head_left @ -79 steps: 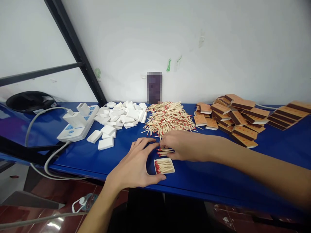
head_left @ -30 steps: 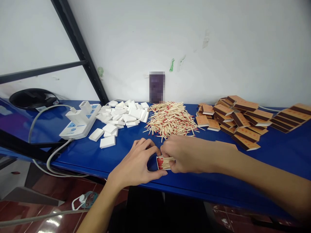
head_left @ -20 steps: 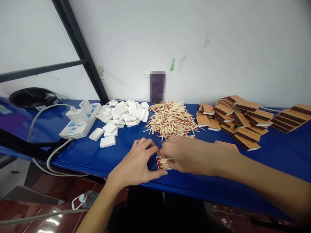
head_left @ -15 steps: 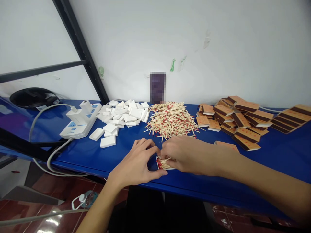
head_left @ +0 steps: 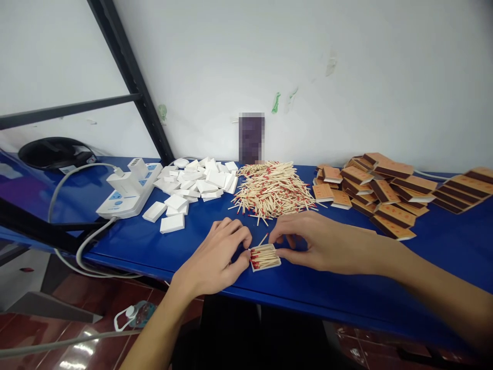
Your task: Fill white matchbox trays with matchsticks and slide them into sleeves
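A small white matchbox tray [head_left: 266, 267] filled with red-headed matches [head_left: 264, 257] lies on the blue table between my hands. My left hand [head_left: 219, 252] is curled at its left end, thumb and bent forefinger closed against the tray's edge. At the right end, my right hand [head_left: 304, 241] has its thumb and forefinger spread apart, the thumb beside the tray's edge, with nothing seen between them. A loose match [head_left: 264, 239] sticks up slantwise at the tray's far side. Just beyond is a big heap of matches [head_left: 275, 187].
White trays [head_left: 208, 180] are piled at the back left, beside a power strip [head_left: 131, 198] with cables. Orange and brown matchbox sleeves [head_left: 385, 185] are heaped at the right, with a row [head_left: 466, 190] farther right. The blue table's [head_left: 308, 300] front edge is close to my body.
My right hand has lifted off the matches and drawn back rightward, its fingers spreading, so the filled tray shows. My left thumb has moved up and in to the tray's left end.
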### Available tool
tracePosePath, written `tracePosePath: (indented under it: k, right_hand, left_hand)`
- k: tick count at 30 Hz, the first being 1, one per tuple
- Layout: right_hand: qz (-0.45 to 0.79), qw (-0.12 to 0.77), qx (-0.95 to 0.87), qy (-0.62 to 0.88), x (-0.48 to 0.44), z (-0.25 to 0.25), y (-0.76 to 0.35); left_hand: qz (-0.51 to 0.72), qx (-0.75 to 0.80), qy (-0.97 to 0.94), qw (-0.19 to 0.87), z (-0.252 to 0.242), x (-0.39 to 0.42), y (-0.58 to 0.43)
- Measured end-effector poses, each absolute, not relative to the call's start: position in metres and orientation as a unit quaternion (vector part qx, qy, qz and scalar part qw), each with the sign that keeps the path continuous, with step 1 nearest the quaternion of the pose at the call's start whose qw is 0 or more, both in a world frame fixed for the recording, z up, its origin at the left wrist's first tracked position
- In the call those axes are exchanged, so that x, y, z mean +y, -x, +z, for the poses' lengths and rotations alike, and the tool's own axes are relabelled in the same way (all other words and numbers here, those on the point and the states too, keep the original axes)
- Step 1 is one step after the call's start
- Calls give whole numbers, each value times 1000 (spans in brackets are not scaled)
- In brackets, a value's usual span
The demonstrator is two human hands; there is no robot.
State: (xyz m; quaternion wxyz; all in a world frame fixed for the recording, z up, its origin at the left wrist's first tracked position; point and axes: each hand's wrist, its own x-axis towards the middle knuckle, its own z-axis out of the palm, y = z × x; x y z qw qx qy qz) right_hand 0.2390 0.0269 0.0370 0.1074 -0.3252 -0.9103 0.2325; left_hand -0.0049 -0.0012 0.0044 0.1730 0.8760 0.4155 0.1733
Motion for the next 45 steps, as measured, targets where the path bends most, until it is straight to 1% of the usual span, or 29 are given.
tracePosePath:
  k: [5,10,18,27,32,39,45]
  right_hand:
    - [262,116,-903,320,29,23,-238]
    - [300,152,-887,318,30,11,-234]
    - [349,179,-860,328,29,7,-237]
    - [334,229,-849,339,26,-4,-230]
    - [338,249,-840,345,26,1,-232]
    - [341,200,-858,329,27,8,-239]
    - [311,201,-873,319,30,-2,-236]
  left_hand:
    - [168,414,-881,159,5,-1,3]
    - [162,421,-880,149,3,0,0]
    - [165,418,-882,146,-1,1,1]
    - [165,414,-883,147,0,2,0]
    - [163,411,-884,149,1,2,0]
    - [161,413,-884,147,1,2,1]
    - [159,408,-887,147,1,2,0]
